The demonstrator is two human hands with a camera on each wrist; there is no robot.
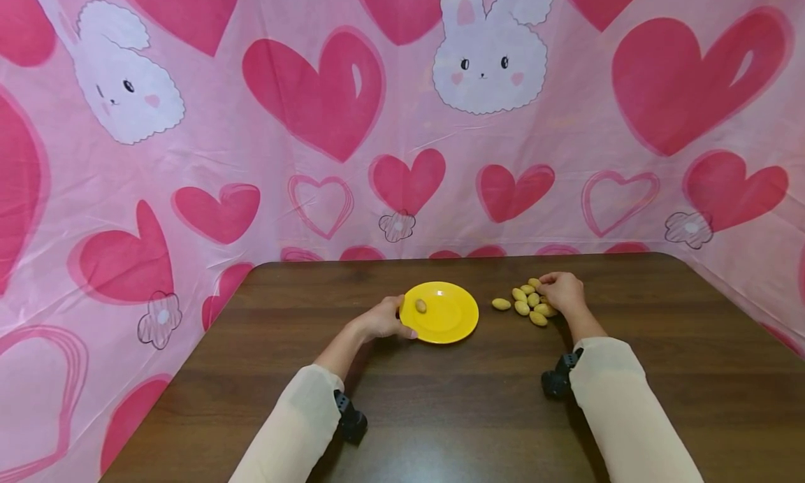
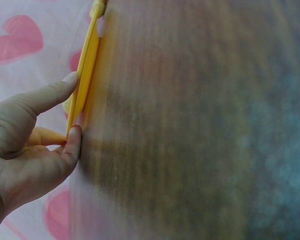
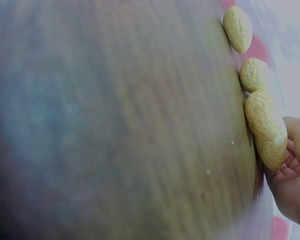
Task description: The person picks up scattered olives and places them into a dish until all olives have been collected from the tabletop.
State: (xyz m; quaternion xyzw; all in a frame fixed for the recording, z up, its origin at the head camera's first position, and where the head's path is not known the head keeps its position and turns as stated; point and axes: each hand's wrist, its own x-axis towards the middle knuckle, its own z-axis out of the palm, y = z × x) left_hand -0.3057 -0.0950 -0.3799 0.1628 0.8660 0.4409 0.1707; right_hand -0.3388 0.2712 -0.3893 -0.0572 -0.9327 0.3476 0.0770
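From the left edge, we see pink cloth with hearts and rabbits, softly creased, spreading across the upper frame behind the dark, wood-grained table. At lower left, a pale, loose sleeve with a small black camera at its cuff leads to the left hand. Its thumb and fingers clasp the left rim of the yellow plate at centre, likely to steady it while leaving its middle open. The plate is round and smooth, with a slight gloss suggesting plastic. One duller oval lies on it, toward the left.

Right of the plate, we find a lone yellow oval on the table, just apart from a loose cluster of ovals right of centre. They are plump, tapered and finely wrinkled in the right wrist view, and lie close together, perhaps for easy reach.

The right hand is at the cluster's upper right, its fingers bent down among the ovals; we cannot tell whether they pinch one. Its sleeve runs off at lower right.
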